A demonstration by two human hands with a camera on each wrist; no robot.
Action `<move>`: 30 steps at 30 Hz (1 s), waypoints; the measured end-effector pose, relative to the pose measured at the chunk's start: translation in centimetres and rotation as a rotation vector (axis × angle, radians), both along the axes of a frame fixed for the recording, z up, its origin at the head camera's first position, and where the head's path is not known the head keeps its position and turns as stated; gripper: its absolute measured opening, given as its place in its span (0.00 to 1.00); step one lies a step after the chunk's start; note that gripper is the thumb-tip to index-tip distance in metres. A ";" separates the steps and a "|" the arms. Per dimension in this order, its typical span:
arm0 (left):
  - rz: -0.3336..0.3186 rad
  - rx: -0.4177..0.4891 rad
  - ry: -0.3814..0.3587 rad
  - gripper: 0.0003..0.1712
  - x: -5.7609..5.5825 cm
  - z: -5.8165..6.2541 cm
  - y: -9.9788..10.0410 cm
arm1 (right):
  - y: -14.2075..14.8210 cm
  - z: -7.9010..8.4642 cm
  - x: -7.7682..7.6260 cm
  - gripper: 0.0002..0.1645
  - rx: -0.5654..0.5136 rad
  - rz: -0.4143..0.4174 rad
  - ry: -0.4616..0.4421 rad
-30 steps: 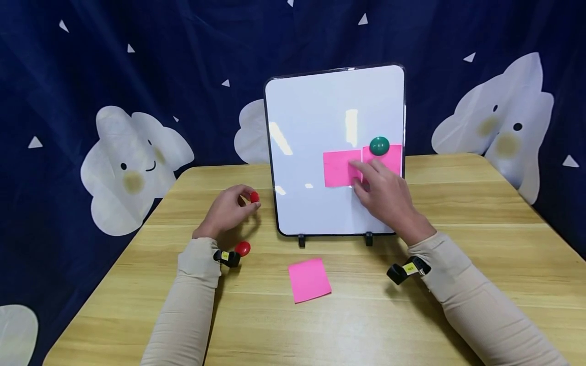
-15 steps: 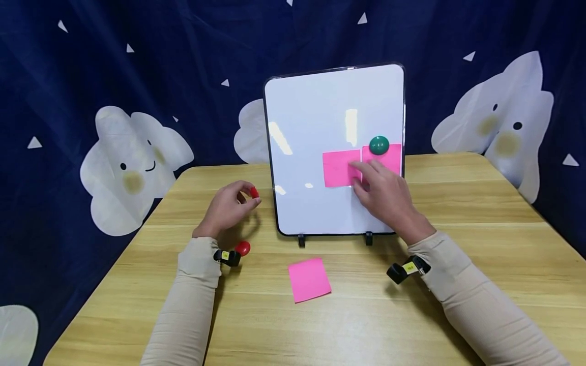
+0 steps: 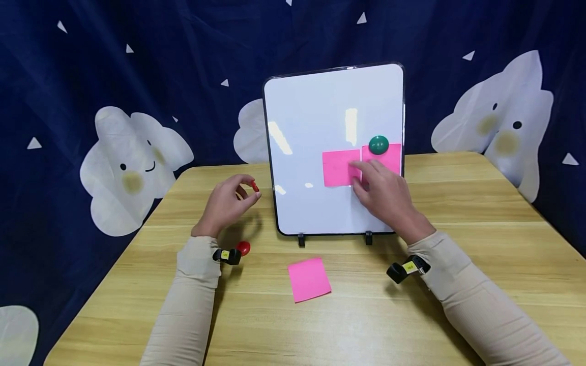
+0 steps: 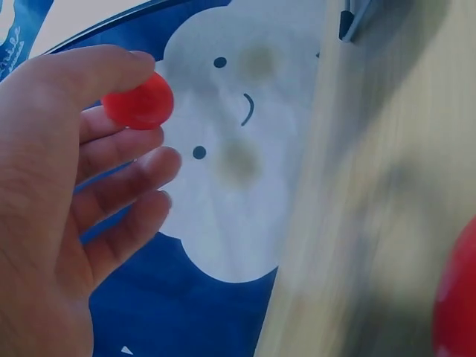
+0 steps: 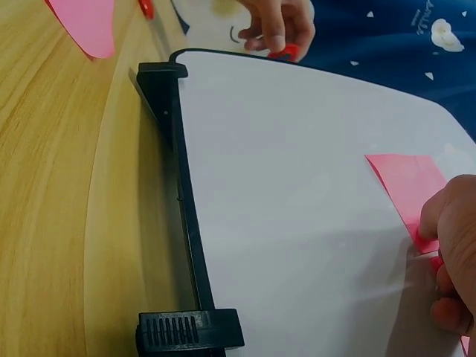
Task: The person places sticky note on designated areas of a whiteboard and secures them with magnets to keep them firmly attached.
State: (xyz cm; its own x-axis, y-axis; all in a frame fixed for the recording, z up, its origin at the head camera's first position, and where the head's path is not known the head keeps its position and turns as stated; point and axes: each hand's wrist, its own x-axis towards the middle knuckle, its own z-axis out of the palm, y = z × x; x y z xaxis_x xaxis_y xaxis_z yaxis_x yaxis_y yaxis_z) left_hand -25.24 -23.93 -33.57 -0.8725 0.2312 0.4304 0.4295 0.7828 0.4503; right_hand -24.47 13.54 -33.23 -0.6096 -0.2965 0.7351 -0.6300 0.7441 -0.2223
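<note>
At the centre of the head view, your right hand (image 3: 382,195) lies against the whiteboard (image 3: 316,127), its fingers fairly straight, fingertips pressing the left pink note (image 3: 340,168) where it meets the right pink note (image 3: 389,155). The two notes sit side by side in the board's right half, edges touching or slightly overlapping; I cannot tell which. A green magnet (image 3: 378,145) sits on the top edge of the right note, just above your fingertips. In the right wrist view your fingers (image 5: 450,223) cover the lower right end of the left note, at the right edge of the frame.

Left of the board, your left hand (image 3: 226,203) is raised above the table (image 3: 458,295), thumb and forefinger pinching a small red magnet (image 3: 254,187) close to the board's left edge but apart from it. In the left wrist view the magnet sits at upper left, thumb over it, the other fingers loosely curled beneath.

A second red magnet (image 3: 243,248) lies on the table at lower left, just beside your left wrist. A loose pink note (image 3: 309,279) lies flat at lower centre, in front of the board's black feet. Behind the table hangs a dark blue backdrop (image 3: 137,61) with white clouds.
</note>
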 end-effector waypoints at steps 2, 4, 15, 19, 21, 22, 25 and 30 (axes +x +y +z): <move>-0.001 0.006 0.022 0.23 0.1 0.1 0.0 | 0.0 0.0 0.0 0.22 -0.001 0.000 -0.006; -0.006 0.015 0.046 0.23 0.1 0.3 0.0 | 0.0 0.1 0.1 0.22 -0.001 0.001 -0.010; -0.051 0.051 0.163 0.24 0.4 0.9 0.4 | -0.2 -0.1 0.0 0.22 0.016 0.005 -0.013; -0.067 0.065 0.204 0.23 0.6 1.1 0.6 | -0.3 -0.2 0.0 0.22 0.016 0.006 -0.008; -0.074 0.073 0.216 0.23 0.6 1.2 0.8 | -0.3 -0.2 0.0 0.22 0.014 0.008 -0.001; -0.077 0.076 0.220 0.23 0.7 1.3 0.9 | -0.3 -0.2 0.0 0.22 0.013 0.009 0.002; -0.086 0.082 0.229 0.23 0.8 1.8 1.4 | -0.2 -0.1 0.0 0.22 0.015 0.005 0.002; -0.112 0.093 0.253 0.23 0.9 2.2 2.1 | -0.1 0.0 0.1 0.21 0.020 -0.009 -0.008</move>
State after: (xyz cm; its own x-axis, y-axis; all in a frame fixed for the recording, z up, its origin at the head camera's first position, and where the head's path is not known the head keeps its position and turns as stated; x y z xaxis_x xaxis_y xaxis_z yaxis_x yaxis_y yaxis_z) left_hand -24.37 -21.87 -31.37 -0.7059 0.2692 0.6551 0.6187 0.6846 0.3853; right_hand -24.37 13.45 -33.19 -0.6181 -0.3056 0.7242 -0.6214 0.7543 -0.2121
